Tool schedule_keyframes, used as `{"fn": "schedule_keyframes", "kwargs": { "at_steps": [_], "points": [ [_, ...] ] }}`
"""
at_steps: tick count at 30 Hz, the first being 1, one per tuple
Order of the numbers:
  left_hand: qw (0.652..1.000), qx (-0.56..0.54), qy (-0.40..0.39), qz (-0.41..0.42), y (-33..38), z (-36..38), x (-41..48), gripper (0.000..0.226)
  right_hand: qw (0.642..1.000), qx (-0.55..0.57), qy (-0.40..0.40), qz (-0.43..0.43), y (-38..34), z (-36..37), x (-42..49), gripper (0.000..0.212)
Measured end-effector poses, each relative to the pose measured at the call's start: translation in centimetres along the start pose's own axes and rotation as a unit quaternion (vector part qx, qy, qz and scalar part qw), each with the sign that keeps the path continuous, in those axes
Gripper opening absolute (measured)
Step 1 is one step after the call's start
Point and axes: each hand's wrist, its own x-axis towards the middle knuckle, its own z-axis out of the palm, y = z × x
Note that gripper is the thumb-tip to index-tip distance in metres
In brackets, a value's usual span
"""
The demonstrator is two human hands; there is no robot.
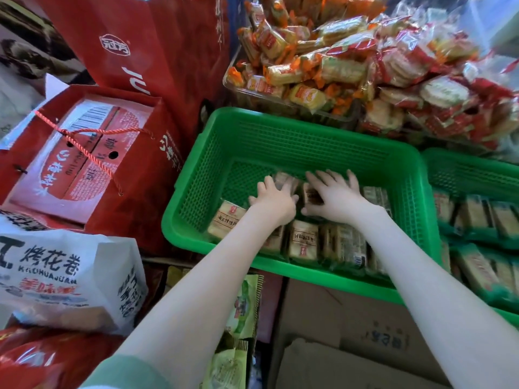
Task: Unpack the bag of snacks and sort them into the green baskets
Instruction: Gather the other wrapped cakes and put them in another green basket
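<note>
left hand [273, 200] and right hand [334, 197], grip spread, cover snack packs [303, 244] in a green basket [280, 136]. the neighbouring basket [471, 175] is cut off.

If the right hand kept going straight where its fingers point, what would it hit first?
Probably the far mesh wall of the green plastic basket; the right hand has bare floor ahead.

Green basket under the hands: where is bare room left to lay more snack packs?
In the green basket, bare floor shows at the far-left corner, between its far wall, its left wall and the left hand. The near row of snack packs is tight, and the right basket looks full.
</note>
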Motion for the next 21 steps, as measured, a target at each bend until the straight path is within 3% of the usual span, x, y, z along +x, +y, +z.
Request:
{"fn": "schedule_keyframes", "kwargs": {
  "at_steps": [6,11,21],
  "points": [
    [0.977,0.043,0.199,0.057,3.9,1.8,-3.5,0.056,0.98,0.112,0.162,0.011,1.8,-0.3,-4.2,0.055],
    [0.964,0.005,0.239,0.119,9.6,4.7,-7.1,0.055,0.931,0.197,0.305,0.04,5.9,0.8,-10.2,0.037],
    [0.929,-0.018,0.279,0.241,28.4,17.3,-17.0,0.051,0.876,0.234,0.399,0.137,23.1,6.3,-29.7,0.031]
  ]
}}
